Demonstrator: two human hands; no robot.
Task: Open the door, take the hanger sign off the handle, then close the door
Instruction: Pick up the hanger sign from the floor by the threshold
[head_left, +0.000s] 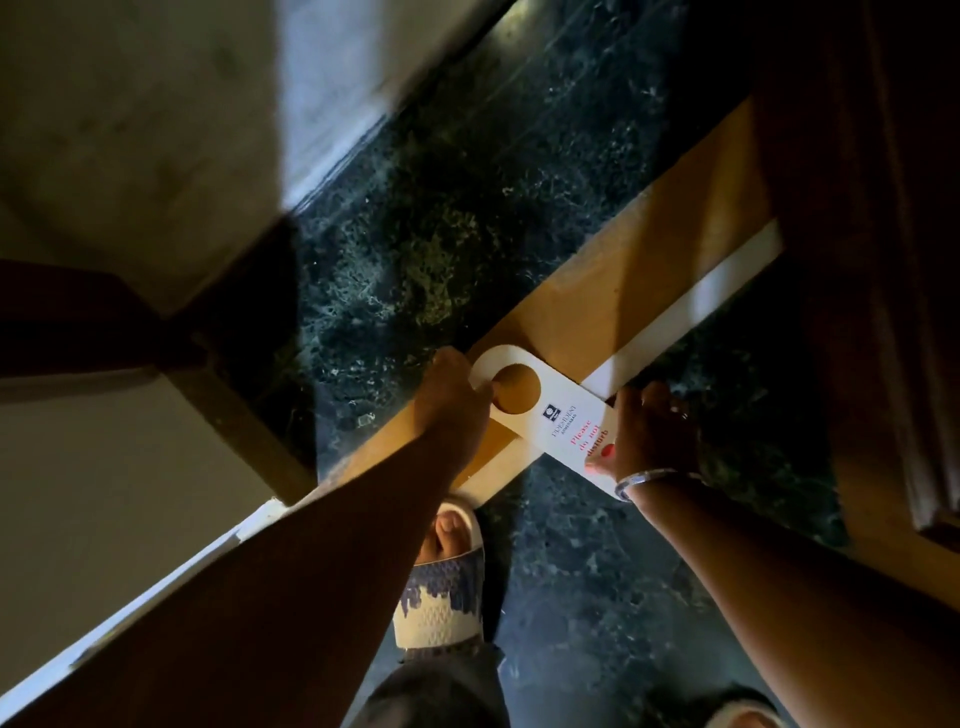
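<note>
Both forearms reach down and forward from the bottom edge, over a foot in a pale patterned slipper (441, 587) standing on the floor (467, 208), which is dark green marble with lighter veining. A tan wooden strip (649, 280) runs diagonally across the floor, with a white band (691, 306) along its lower side. Pale wall surfaces fill the left, and dark brown wood, likely the door (883, 260), fills the right; the light is dim.

Held between the two hands, above the strip, is the hanger sign (550, 410), a white card with a round hole and red lettering reading "Please do not disturb". Its long axis runs from upper left to lower right, the hooked, holed end pointing upper left. The left hand (452, 395) pinches that holed end, a fingertip showing through the hole. The right hand (649, 431), wearing a bangle (649, 478), has its fingers (605, 453) closed over the lettered end.
</note>
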